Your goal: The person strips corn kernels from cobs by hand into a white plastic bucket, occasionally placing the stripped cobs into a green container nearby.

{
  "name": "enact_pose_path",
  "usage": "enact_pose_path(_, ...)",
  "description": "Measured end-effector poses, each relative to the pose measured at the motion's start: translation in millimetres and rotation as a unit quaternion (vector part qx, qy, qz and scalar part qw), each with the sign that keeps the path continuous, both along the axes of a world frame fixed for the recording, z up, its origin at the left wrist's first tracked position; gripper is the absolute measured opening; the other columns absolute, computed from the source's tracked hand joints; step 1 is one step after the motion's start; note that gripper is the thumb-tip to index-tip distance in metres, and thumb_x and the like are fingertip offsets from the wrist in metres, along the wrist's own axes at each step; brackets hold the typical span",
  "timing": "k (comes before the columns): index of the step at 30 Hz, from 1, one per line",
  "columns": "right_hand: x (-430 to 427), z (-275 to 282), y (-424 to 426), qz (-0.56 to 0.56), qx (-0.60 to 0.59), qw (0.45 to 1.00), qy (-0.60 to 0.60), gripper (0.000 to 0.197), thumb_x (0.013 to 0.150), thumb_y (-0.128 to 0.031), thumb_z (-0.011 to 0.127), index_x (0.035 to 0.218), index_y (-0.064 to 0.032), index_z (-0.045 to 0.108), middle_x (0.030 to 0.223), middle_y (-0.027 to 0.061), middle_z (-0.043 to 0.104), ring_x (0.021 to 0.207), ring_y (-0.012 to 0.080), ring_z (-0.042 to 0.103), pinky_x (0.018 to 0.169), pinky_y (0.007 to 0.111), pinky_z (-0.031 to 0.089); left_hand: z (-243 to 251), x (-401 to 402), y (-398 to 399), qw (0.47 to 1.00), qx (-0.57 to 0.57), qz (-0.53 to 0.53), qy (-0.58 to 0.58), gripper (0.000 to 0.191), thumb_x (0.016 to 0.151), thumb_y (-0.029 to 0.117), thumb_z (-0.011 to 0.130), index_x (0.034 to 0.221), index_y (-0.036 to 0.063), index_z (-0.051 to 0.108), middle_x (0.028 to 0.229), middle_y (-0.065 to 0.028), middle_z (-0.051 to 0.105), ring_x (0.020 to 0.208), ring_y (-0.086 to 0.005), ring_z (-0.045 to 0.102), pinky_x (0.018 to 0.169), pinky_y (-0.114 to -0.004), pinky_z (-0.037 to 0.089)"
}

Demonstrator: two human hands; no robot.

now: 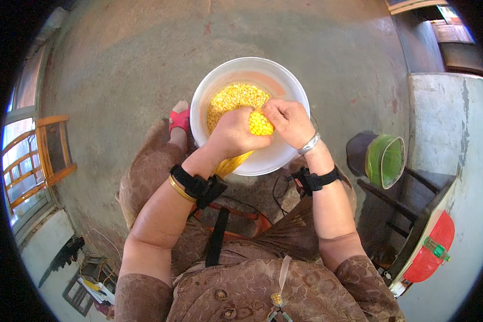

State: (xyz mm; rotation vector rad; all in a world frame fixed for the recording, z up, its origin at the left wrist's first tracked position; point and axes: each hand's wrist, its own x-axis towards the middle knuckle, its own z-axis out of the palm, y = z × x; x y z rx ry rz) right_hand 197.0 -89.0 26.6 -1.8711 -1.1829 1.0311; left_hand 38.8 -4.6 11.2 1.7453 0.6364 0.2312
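An ear of yellow corn (pixel 261 123) slants across the near side of a white plastic bucket (pixel 254 62), its lower end passing under my left wrist. My left hand (pixel 234 131) is wrapped around the ear, thumb along its near side. At the ear's upper end, the curled fingers and thumb of my right hand (pixel 290 122) press on the kernels; the exact contact is partly hidden. Loose yellow corn kernels (pixel 238 94) lie inside the bucket below my hands. The bucket stands on the floor between my legs.
A green-lined waste bin (pixel 372 161) stands on the concrete floor (pixel 145 60) to the right. Beside it is a dark wooden frame (pixel 416 217) near a red lid-like object (pixel 434 249) and a green bottle (pixel 436 248). A wooden chair (pixel 44 153) is at the left.
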Motion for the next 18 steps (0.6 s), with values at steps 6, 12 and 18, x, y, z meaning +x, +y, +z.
enact_pose_path(6, -4, 1, 2, 0.078, -0.023, 0.993, -0.08, 0.048, 0.093, -0.044, 0.05, 0.076, -0.0015, 0.064, 0.068, 0.0192, 0.06, 0.063, 0.0354, 0.057, 0.061, 0.042, 0.046, -8, -2, -4, 0.999, -0.001, -0.033, -0.011, 0.047, 0.064, 0.031, 0.072, 0.093, -0.0037, 0.063, 0.083, -0.0239, 0.065, 0.082, -0.0373, 0.064, 0.073, -0.04, 0.05)
enact_pose_path(12, 3, -6, 4, 0.058, -0.011, 0.988, -0.141, 0.055, 0.095, -0.047, 0.043, 0.078, 0.0009, 0.066, 0.07, 0.0218, 0.061, 0.067, 0.0386, 0.059, 0.062, 0.045, 0.044, -15, -1, -8, 0.998, 0.039, -0.057, 0.006, 0.052, 0.062, 0.033, 0.074, 0.093, -0.0059, 0.061, 0.082, -0.025, 0.064, 0.082, -0.0385, 0.064, 0.073, -0.041, 0.05)
enact_pose_path(18, 3, -13, 0, -0.017, 0.012, 0.999, -0.033, 0.055, 0.094, -0.048, 0.045, 0.075, 0.0001, 0.064, 0.069, 0.021, 0.06, 0.064, 0.0369, 0.058, 0.062, 0.043, 0.044, -4, 1, -5, 0.997, -0.007, -0.065, 0.027, 0.052, 0.065, 0.027, 0.076, 0.104, -0.0026, 0.061, 0.09, -0.0193, 0.067, 0.086, -0.0286, 0.066, 0.078, -0.036, 0.05)
